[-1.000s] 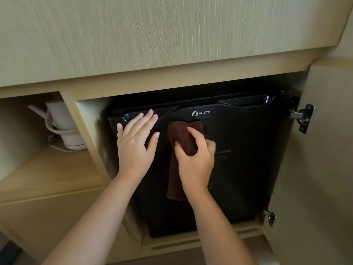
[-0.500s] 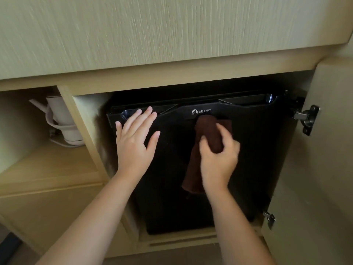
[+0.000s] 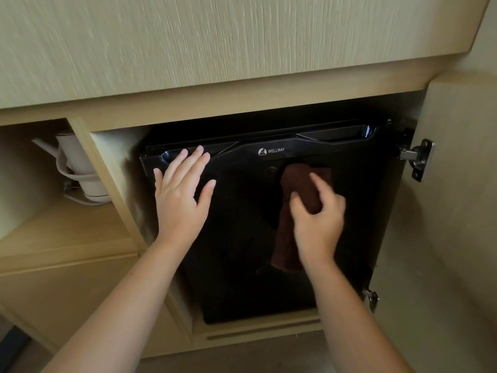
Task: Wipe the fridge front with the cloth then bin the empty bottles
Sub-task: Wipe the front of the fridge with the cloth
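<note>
Two hands on the black fridge front (image 3: 242, 238): left hand (image 3: 180, 200) flat, fingers spread; right hand (image 3: 317, 219) clamped on the brown cloth (image 3: 298, 184).

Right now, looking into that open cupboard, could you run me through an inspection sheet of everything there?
Surface: black fridge front, glossy, WELLWAY logo near its top edge.
Job's things: brown cloth pressed on the upper right of the door, its tail hanging down. Empty bottles and bin: nothing seen.
Clutter: white kettle in the shelf compartment left of the fridge.
Hands: left hand flat and open on the door's upper left; right hand holds the cloth, fingers curled over it, slightly blurred.
Cables: white cord looped around the kettle's base.
Surroundings: light wood cabinet; open cabinet door at right with a metal hinge.
</note>
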Demonstrator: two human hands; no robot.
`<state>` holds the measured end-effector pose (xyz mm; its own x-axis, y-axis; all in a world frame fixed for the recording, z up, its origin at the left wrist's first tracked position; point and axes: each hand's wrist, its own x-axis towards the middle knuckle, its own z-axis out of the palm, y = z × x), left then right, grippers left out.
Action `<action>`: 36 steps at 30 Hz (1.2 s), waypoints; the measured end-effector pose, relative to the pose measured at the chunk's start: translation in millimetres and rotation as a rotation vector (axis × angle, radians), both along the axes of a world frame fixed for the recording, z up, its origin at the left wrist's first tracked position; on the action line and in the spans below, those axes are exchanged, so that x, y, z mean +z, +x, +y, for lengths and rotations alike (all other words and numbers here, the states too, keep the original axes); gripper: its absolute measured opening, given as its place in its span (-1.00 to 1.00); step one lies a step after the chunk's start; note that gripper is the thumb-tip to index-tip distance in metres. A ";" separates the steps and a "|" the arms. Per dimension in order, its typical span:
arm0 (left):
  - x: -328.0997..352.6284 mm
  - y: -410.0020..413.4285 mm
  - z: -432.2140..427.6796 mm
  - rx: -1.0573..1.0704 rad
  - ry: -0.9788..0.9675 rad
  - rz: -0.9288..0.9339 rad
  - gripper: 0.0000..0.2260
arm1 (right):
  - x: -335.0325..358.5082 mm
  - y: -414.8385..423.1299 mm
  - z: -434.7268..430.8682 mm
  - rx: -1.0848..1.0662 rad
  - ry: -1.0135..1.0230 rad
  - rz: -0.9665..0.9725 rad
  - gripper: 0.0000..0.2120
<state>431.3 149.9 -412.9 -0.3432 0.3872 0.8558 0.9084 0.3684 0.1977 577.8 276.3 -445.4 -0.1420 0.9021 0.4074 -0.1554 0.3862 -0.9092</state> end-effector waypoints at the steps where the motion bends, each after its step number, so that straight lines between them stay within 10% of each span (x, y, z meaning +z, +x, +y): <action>1: -0.1 0.1 -0.2 -0.002 -0.001 0.001 -0.64 | -5.5 -7.3 -10.3 0.036 0.038 -0.028 -0.56; 36: 9.4 -25.6 -19.5 -0.127 -0.161 0.098 -0.61 | -36.4 -36.7 -55.2 0.169 0.337 -0.256 -0.58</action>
<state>405.8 130.4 -403.5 -0.2008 0.5561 0.8065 0.9616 0.2692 0.0538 541.1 221.1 -481.8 -0.4104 0.6806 0.6069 -0.0285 0.6557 -0.7545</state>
